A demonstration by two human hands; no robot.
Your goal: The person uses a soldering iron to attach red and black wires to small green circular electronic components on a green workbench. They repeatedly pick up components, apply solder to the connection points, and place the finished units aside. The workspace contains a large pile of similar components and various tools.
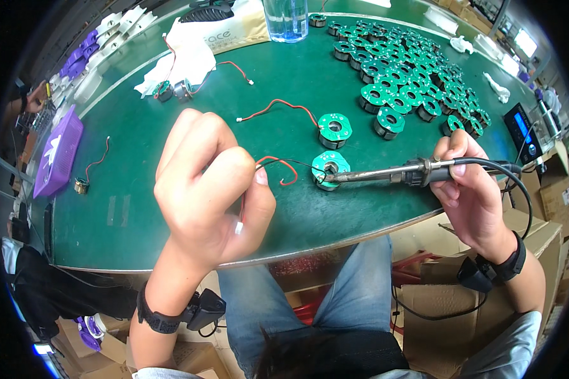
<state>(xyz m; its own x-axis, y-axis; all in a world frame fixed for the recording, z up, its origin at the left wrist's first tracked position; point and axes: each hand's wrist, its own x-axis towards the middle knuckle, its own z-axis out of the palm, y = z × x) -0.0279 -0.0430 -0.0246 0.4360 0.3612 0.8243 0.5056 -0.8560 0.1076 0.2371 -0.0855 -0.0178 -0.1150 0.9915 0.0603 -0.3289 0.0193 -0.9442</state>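
Left hand (212, 183), fingers curled, pinches a red-and-black wire lead (278, 165); right hand (464, 183) is closed around a soldering iron (385, 174). The iron's tip meets a green round circuit-board coil (330, 168) on the green table (139, 208). Beyond lie a second wired coil (334, 129), then a cluster of similar coils (411, 82).

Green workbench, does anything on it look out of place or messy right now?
Nothing looks damaged or spilled. The only stray is a small wired part lying alone at the table's left, far from the pile of green-topped coils. The right hand's soldering iron touches one coil.
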